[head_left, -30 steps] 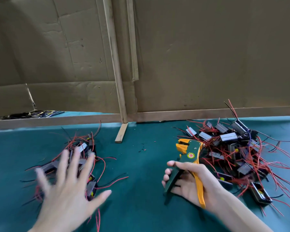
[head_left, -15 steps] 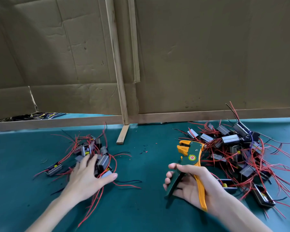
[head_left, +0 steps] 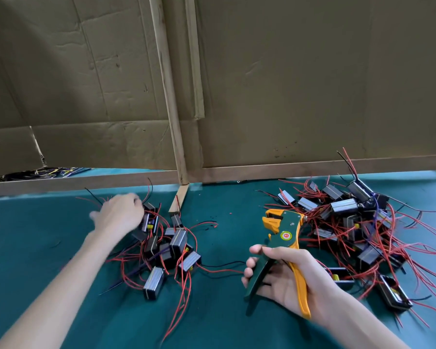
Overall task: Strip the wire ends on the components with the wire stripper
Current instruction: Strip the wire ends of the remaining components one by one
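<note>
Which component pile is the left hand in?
The smaller left pile: the left hand is at its far side. The larger right pile sits beside the wire stripper.

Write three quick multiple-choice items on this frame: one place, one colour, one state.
1. Where is the green-and-orange plier-type wire stripper?
A. flat on the table
B. in the right hand
C. on top of the left pile

2. What colour are most wires on the black box-shaped components?
A. red
B. white
C. yellow

3. How do the stripper's handles stand?
A. squeezed together
B. spread apart
C. taped shut

Key:
1 B: the fingers curl round its green handle.
2 A: red strands spill from nearly every component.
3 B: a clear gap shows between the green and orange handles.
</note>
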### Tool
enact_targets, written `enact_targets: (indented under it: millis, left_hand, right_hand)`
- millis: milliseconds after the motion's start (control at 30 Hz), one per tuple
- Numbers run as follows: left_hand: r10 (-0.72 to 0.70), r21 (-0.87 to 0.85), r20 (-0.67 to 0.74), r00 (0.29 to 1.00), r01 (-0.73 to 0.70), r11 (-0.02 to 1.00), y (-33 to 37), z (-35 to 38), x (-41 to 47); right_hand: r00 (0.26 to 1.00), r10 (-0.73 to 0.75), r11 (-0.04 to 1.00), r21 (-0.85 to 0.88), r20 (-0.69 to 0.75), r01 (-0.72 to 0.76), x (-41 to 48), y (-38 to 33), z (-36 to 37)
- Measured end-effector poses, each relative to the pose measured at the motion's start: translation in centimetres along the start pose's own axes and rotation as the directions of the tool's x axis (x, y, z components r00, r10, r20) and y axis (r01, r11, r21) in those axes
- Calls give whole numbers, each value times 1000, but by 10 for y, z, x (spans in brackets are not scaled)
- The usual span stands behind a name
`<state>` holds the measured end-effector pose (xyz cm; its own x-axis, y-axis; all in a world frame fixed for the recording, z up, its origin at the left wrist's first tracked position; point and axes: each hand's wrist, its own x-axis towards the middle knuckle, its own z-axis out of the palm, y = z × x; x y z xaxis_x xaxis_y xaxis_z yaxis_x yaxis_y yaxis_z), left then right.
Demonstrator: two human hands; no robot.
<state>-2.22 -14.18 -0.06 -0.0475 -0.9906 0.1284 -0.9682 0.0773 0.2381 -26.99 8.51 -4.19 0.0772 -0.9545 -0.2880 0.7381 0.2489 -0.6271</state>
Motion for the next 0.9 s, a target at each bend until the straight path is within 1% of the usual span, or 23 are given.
enact_targets:
  millis: [33, 100, 167, 267, 400, 433, 467, 500, 567, 633, 700, 733, 767, 833, 867, 900]
  left_hand:
    - [18, -34, 14, 1000, -17, 999, -2, 2, 15]
    - [36, -85, 98, 995, -28, 996, -6, 10, 36]
    - [33, -96, 161, 986, -18, 995, -7, 19, 47]
    - [20, -152, 174, 984, 7, 988, -5, 23, 53]
    - [2, -345, 172, 985, 58, 937, -3, 26, 54]
    - [-6, -383, 135, 991, 58, 922, -2, 24, 52]
    - [-2, -416, 65, 998, 29, 909, 0, 19, 51]
    - [12, -443, -27, 1000, -22, 896, 3, 13, 50]
    - [59, -477, -198, 978, -149, 866, 12, -5, 43]
    - [144, -491, -309, 940, -287, 822, 24, -20, 30]
    - [226, -520, -354, 908, -391, 759, 35, -35, 14]
    - [239, -572, -355, 904, -413, 709, 41, -42, 5]
    - [242, -658, -342, 908, -415, 628, 46, -50, -4]
    - [280, -831, -292, 915, -387, 399, 56, -61, -25]
    - [333, -867, -269, 904, -378, 325, 60, -62, -35]
    - [401, -868, -256, 880, -391, 305, 64, -59, -45]
  right_hand:
    - [1000, 0, 1000, -2, -3, 0, 0, 0, 0]
    - [1000, 3, 1000, 2, 6, -3, -1, 0, 0]
    - [1000, 6, 1000, 12, 19, -6, -1, 0, -1]
    - [999, 10, 1000, 20, 35, -10, 1, 0, -2]
    - [1000, 3, 1000, 23, 30, -4, 1, 0, -3]
    - [1000, 5, 1000, 23, 27, -5, 1, 0, -3]
    - [1000, 6, 1000, 23, 24, -6, 1, 0, -2]
    - [1000, 6, 1000, 25, 22, -6, 1, 0, -2]
    - [1000, 3, 1000, 26, 12, -3, 1, 0, -2]
    - [1000, 1, 1000, 18, 5, -1, 1, 0, -1]
    - [1000, -2, 1000, 16, 3, 2, 0, 0, 1]
    - [1000, -4, 1000, 14, 3, 4, 0, 0, 1]
    - [1000, -6, 1000, 12, 3, 6, 0, 0, 2]
    - [1000, -17, 1000, 14, -3, 17, 0, -1, 2]
    - [1000, -26, 1000, 17, -8, 26, -1, -1, 2]
    - [999, -37, 999, 21, -9, 38, -1, -1, 1]
